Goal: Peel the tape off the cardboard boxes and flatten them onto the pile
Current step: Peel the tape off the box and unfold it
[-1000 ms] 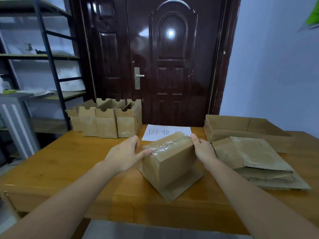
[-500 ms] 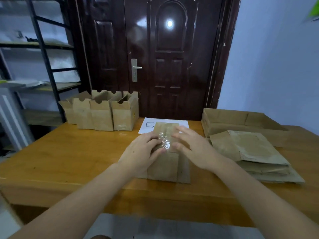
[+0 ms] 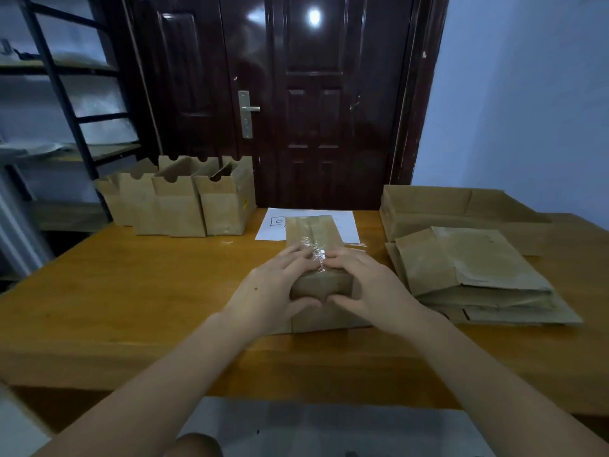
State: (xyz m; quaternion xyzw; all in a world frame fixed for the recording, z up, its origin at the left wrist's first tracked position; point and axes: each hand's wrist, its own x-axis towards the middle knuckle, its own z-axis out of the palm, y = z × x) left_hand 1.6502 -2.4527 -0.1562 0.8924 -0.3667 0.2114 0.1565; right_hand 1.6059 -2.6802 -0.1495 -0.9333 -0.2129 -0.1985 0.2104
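While you work the seam, mind these points:

Box: the taped cardboard box (image 3: 318, 258) stands on the wooden table (image 3: 131, 291) in front of you, its far end over the white sheet (image 3: 342, 224).
Tape: clear tape (image 3: 314, 240) runs along the top seam; it looks crinkled at the near end, so it may tear into strips if you pull it hard or sideways.
Left hand (image 3: 276, 288): fingers curled on the box top at the tape, thumb against the near face; whether an edge is pinched, you cannot tell.
Right hand (image 3: 365, 285): mirrors it, thumbs almost touching.
Slip risk: a sharp tug could slide the box away across the table.
Pile (image 3: 468, 275): flattened boxes lie just to your right; a careless toss could skew the stack.
Row of open boxes (image 3: 184, 202): well apart, far left.
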